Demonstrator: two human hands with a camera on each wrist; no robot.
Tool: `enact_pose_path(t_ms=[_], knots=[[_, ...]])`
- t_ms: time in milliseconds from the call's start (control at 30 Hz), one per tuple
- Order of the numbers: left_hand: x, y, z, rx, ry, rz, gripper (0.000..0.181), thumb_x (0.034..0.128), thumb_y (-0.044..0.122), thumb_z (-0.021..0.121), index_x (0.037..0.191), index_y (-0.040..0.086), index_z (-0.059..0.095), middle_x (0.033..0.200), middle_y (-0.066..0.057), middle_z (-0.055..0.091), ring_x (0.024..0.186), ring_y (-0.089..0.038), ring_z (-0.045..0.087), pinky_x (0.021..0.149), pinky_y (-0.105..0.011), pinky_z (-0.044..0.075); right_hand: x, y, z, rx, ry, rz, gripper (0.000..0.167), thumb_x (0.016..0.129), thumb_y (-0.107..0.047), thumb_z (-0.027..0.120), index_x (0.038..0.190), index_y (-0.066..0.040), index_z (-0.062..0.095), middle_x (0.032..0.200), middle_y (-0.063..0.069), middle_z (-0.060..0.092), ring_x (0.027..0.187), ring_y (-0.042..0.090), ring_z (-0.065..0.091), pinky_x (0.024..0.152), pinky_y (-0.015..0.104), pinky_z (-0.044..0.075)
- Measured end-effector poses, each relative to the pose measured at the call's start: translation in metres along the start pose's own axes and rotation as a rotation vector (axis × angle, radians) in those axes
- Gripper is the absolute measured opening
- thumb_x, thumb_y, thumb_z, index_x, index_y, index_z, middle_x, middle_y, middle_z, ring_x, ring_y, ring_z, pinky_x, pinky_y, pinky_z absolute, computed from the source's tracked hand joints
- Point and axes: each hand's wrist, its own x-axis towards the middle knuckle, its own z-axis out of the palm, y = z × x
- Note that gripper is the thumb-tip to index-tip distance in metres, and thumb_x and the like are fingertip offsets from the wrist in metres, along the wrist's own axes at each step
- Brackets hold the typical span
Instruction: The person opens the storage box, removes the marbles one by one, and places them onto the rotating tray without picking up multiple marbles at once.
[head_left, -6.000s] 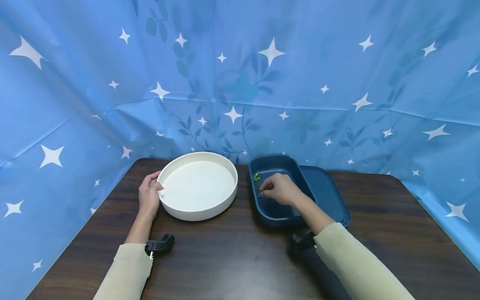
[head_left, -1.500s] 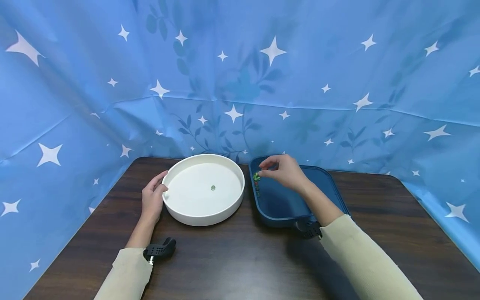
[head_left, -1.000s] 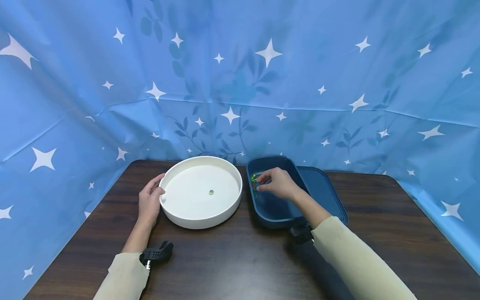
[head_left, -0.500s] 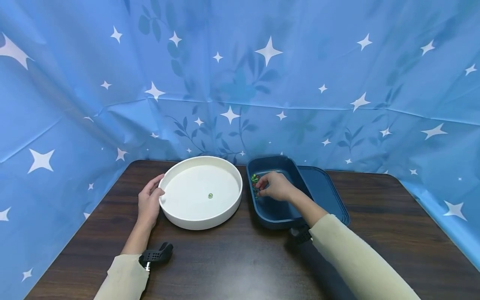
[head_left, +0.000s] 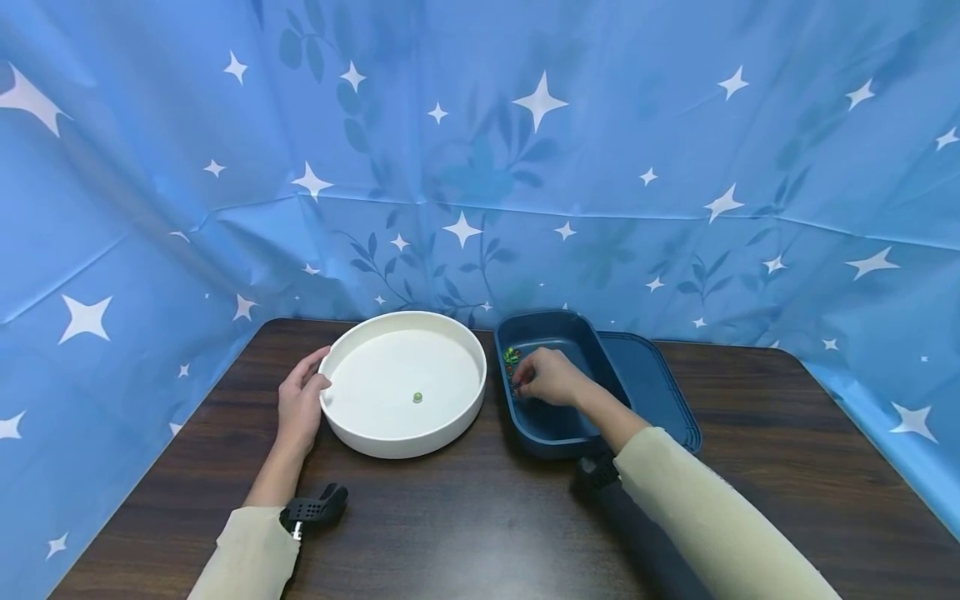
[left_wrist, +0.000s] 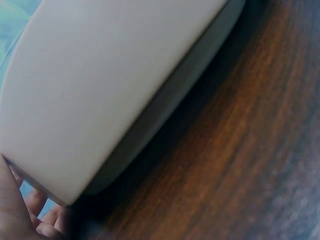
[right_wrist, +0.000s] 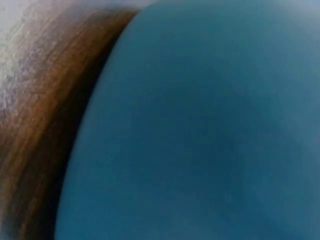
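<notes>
A round white tray (head_left: 402, 448) is gripped at its left rim by the left hand (head_left: 300, 408), thumb over the edge; the left wrist view has the tray's side wall (left_wrist: 100, 85) and part of that hand (left_wrist: 20, 210). One small greenish piece (head_left: 417, 397) lies in the tray. The right hand (head_left: 553, 379) reaches into a dark blue box (head_left: 558, 448), fingers bent down at small green and red pieces (head_left: 512, 357) along its left side. Whether the fingertips pinch a piece is hidden. Only the box's outer wall (right_wrist: 190, 125) fills the right wrist view.
A flat dark blue lid (head_left: 660, 392) lies on the table just right of the box, partly under or behind it. The dark wooden table (head_left: 450, 525) ends at a blue curtain (head_left: 480, 167) with white stars, behind and at the sides.
A small greenish piece lies in the white tray that was bare six seconds ago, and it has shifted slightly toward the front. The right hand has lowered from the box's far rim into the box.
</notes>
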Motion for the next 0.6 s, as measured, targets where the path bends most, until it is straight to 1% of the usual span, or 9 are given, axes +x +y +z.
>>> enact_pose_path(t_ms=[167,367,467,600], knots=[[0.0003,0.001,-0.0002,0.007,0.001,-0.004,0.059,0.0909,0.003,0.041,0.149,0.013,0.051,0.16,-0.004,0.044,0.15,-0.023,0.037,0.12,-0.046,0.033,-0.0012,-0.0016,0.0033,-0.035,-0.015,-0.01,0.009,0.089,-0.007,0.071,0.097,-0.007,0.076,0.09,0.003,0.075,0.082,0.012,0.067,0.075,0.03,0.055],[0.0006,0.0014,0.0001,0.006,0.006,-0.011,0.059,0.0906,0.004,0.042,0.148,0.013,0.052,0.16,-0.004,0.045,0.15,-0.023,0.038,0.12,-0.046,0.034,-0.0014,-0.0032,0.0051,-0.061,-0.011,-0.017,0.006,0.088,-0.009,0.073,0.093,-0.008,0.076,0.088,0.001,0.075,0.08,0.012,0.066,0.075,0.031,0.055],[0.0005,0.0019,0.0004,0.002,0.006,-0.012,0.06,0.0904,0.004,0.042,0.148,0.013,0.052,0.159,-0.004,0.045,0.15,-0.023,0.038,0.12,-0.045,0.034,-0.0011,-0.0032,0.0041,-0.068,-0.009,-0.021,0.005,0.089,-0.011,0.073,0.092,-0.01,0.076,0.087,0.0,0.075,0.079,0.011,0.066,0.075,0.03,0.055],[0.0,0.0023,0.0005,0.0,0.003,-0.013,0.06,0.0904,0.003,0.042,0.149,0.012,0.051,0.159,-0.004,0.045,0.15,-0.023,0.038,0.12,-0.045,0.033,-0.0021,-0.0034,-0.0021,-0.065,0.016,-0.053,0.004,0.089,-0.013,0.074,0.09,-0.01,0.077,0.087,0.0,0.076,0.079,0.011,0.067,0.073,0.029,0.055]])
